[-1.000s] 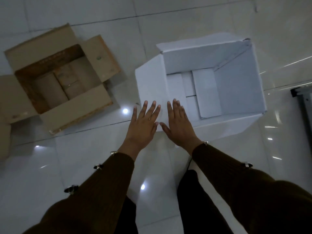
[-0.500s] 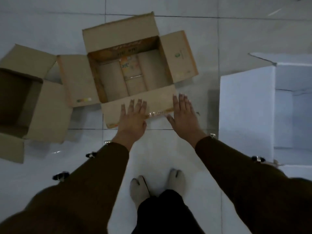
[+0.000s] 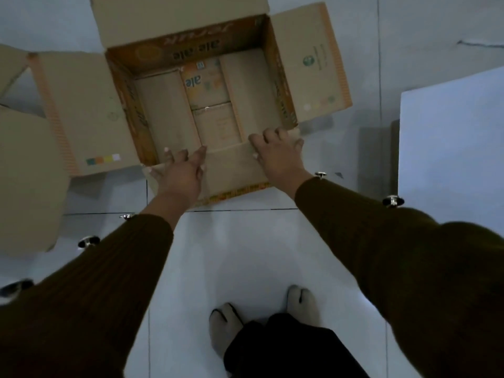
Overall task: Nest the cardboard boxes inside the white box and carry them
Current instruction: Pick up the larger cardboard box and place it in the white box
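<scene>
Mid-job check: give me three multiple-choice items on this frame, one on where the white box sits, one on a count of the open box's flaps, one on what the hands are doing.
1. Where is the white box relative to the open cardboard box?
A. To its right, apart from it
B. Inside it
C. Stacked on top of it

2. How many top flaps of the open cardboard box are folded outward?
A. One
B. Two
C. Four

3. What are the left hand and right hand doing?
A. Hanging clear of everything
B. Both on the box's near flap
C. Both on the white box

Answers:
1 A: bare floor shows between the two.
2 C: far, left, right and near flaps all lie open.
3 B: both hands rest at the near edge, fingers reaching over the rim.
</scene>
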